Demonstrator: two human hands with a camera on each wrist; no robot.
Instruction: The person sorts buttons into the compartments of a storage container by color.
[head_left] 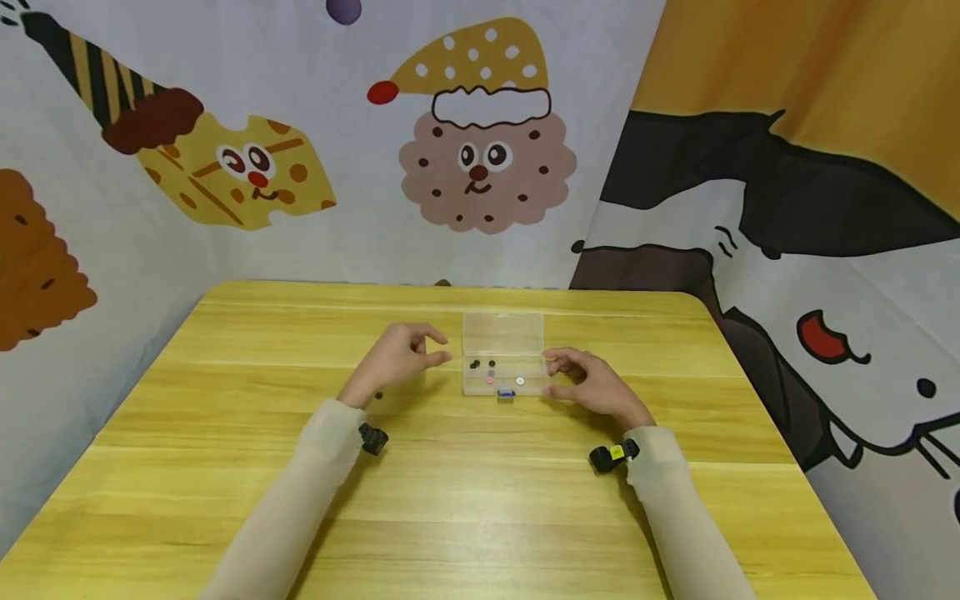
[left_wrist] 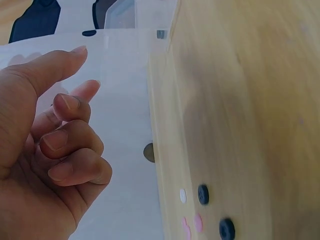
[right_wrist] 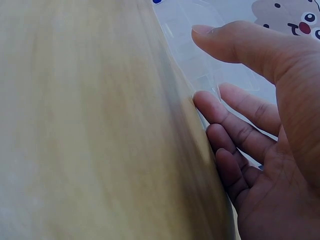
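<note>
A clear plastic box with its lid raised stands at the middle of the table. Inside it lie small buttons: black buttons, a pink button and a white button. My left hand hovers left of the box, thumb and index finger apart; its other fingers curl loosely around nothing. At the box's right side is my right hand, fingers slightly bent and close to the wall. Whether its fingertips touch the box I cannot tell. In the right wrist view the thumb stands away from the fingers.
Black, pink and white buttons lie on the table in the left wrist view. A black button shows beside the left wrist. The box's front carries a blue-marked latch. A printed curtain hangs behind the wooden table.
</note>
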